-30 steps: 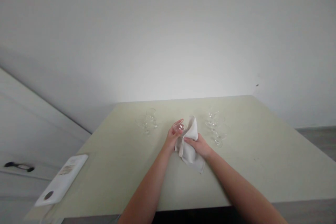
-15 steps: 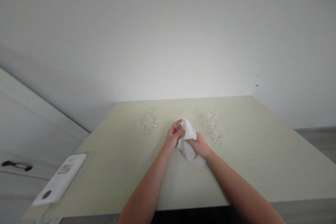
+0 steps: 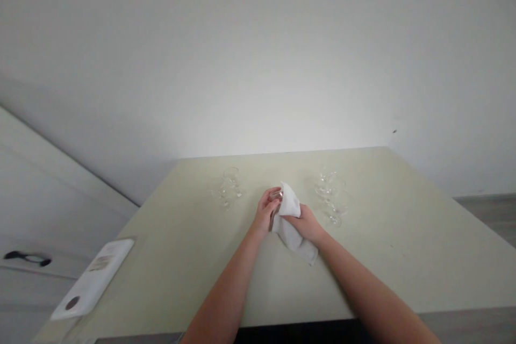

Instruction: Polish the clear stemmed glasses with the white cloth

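Near the middle of the table, my left hand [image 3: 266,210] is closed around a clear glass [image 3: 276,194], its fingers curled about the side. A white cloth [image 3: 291,205] covers the right part of that glass and hangs down over the tabletop. My right hand [image 3: 307,222] grips the cloth, fingers partly hidden in its folds. Whether the held glass has a stem cannot be seen. Clear stemmed glasses [image 3: 230,185] stand left of my hands, and several more clear glasses [image 3: 330,193] stand to the right; their outlines are faint.
The pale table [image 3: 181,258] meets a white wall [image 3: 282,64] at its back edge. A white flat device [image 3: 94,279] with a dark round spot lies at the left edge. Beyond it is a white cabinet with a black handle [image 3: 27,258].
Both hands stay nearly in place, with the glass and cloth turned slightly. The cloth's hanging corner has shifted a little to the right and down.
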{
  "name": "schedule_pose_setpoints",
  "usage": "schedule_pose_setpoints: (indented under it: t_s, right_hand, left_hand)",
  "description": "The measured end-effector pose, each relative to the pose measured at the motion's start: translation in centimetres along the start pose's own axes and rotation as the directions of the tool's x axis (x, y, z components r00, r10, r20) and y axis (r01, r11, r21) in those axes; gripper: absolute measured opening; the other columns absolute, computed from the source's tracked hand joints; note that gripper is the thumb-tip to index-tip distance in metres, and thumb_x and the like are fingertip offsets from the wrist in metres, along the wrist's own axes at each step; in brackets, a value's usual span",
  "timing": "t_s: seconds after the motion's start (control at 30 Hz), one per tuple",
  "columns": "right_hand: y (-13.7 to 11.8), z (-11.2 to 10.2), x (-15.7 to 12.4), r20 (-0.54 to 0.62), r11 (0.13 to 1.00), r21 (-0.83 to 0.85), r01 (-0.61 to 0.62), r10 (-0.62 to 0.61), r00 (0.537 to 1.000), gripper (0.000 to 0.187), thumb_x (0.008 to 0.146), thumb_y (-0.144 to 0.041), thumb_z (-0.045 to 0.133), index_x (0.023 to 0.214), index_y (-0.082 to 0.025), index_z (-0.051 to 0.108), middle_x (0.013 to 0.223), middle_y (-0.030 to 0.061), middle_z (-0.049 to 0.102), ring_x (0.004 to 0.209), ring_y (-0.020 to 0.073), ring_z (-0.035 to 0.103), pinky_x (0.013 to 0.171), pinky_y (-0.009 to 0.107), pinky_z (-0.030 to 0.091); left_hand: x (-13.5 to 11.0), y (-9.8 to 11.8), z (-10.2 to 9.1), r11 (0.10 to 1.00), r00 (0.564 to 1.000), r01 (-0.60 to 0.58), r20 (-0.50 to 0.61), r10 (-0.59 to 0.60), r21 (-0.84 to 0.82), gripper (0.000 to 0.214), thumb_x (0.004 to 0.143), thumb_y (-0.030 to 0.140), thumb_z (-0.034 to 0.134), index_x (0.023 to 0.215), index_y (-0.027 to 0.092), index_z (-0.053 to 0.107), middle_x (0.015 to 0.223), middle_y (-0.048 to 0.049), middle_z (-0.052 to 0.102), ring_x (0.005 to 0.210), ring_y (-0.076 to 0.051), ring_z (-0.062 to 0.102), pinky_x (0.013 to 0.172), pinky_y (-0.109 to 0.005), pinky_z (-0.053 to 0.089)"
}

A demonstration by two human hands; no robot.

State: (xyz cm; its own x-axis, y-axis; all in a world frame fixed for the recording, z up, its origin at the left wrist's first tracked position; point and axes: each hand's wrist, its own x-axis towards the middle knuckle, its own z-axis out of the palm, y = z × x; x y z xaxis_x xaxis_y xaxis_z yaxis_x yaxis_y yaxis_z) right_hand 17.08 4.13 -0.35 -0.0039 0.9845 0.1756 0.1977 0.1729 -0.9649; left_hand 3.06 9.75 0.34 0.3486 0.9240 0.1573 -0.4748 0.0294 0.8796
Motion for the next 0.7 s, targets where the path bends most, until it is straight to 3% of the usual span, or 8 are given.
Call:
schedule_pose_setpoints:
  t_s: [0.2, 0.37, 0.53, 0.7]
  right_hand:
    - [0.07, 0.16, -0.10, -0.016, 0.999, 0.033, -0.041, 0.041, 0.999, 0.029, 0.075, -0.034, 0.069, 0.093, -0.013, 0.070, 0.084, 0.0043, 0.072, 0.075, 0.0205, 0.063, 0.070, 0.030, 0.048]
    - [-0.10, 0.35, -0.45, 0.103, 0.937, 0.316, -0.148, 0.121, 0.987, 0.038, 0.078, -0.043, 0.067, 0.101, -0.014, 0.068, 0.085, 0.0045, 0.071, 0.071, 0.0177, 0.062, 0.068, 0.029, 0.049]
    - [0.02, 0.31, -0.41, 0.043, 0.982, 0.172, -0.081, 0.074, 0.996, 0.034, 0.073, -0.042, 0.072, 0.090, -0.013, 0.070, 0.082, 0.0038, 0.070, 0.073, 0.0181, 0.060, 0.069, 0.029, 0.048]
    - [0.07, 0.38, -0.55, 0.137, 0.916, 0.356, -0.186, 0.146, 0.980, 0.038, 0.076, -0.047, 0.068, 0.096, -0.015, 0.068, 0.084, 0.0047, 0.070, 0.071, 0.0179, 0.062, 0.067, 0.029, 0.049]
  left_hand:
    - [-0.22, 0.23, -0.04, 0.999, 1.000, 0.015, -0.022, -0.014, 0.048, 0.055, 0.065, 0.037, 0.080, 0.114, 0.019, 0.061, 0.099, -0.0043, 0.069, 0.085, -0.016, 0.064, 0.075, -0.025, 0.047]
    - [-0.26, 0.24, -0.13, 0.997, 0.997, 0.056, 0.051, -0.053, -0.046, 0.054, 0.074, 0.042, 0.072, 0.120, 0.020, 0.056, 0.105, -0.0078, 0.069, 0.089, -0.020, 0.066, 0.082, -0.033, 0.049]
    - [-0.15, 0.23, -0.03, 0.999, 1.000, 0.021, -0.021, -0.019, 0.049, 0.054, 0.062, 0.041, 0.082, 0.107, 0.018, 0.064, 0.099, -0.0060, 0.070, 0.088, -0.018, 0.065, 0.078, -0.027, 0.049]
    - [-0.56, 0.97, 0.44, 0.998, 0.996, 0.061, 0.071, -0.059, -0.032, 0.056, 0.072, 0.045, 0.074, 0.118, 0.017, 0.060, 0.110, -0.0101, 0.068, 0.097, -0.023, 0.065, 0.087, -0.035, 0.048]
